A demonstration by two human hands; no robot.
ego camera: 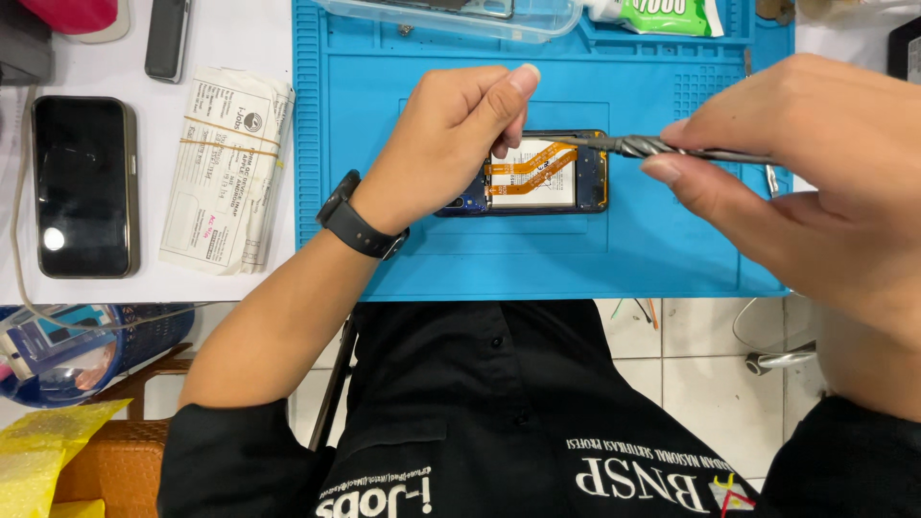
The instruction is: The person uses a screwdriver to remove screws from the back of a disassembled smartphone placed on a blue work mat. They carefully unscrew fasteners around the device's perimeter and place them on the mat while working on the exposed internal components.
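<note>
An opened phone (pixel 547 177) lies on a blue work mat (pixel 643 249), its back off, showing a white battery and orange flex cables. My left hand (pixel 446 144), with a black watch on the wrist, rests on the phone's left end, fingers pinched together over its top edge. My right hand (pixel 815 173) grips a grey metal screwdriver (pixel 652 147) that points left, its tip just above the phone's upper edge near the left fingertips.
A black phone (pixel 84 187) and a bundle of white paper packets held by a rubber band (pixel 225 168) lie on the white table to the left. A clear plastic tray (pixel 451 17) and a glue tube (pixel 662 14) sit at the mat's far edge. Below is tiled floor.
</note>
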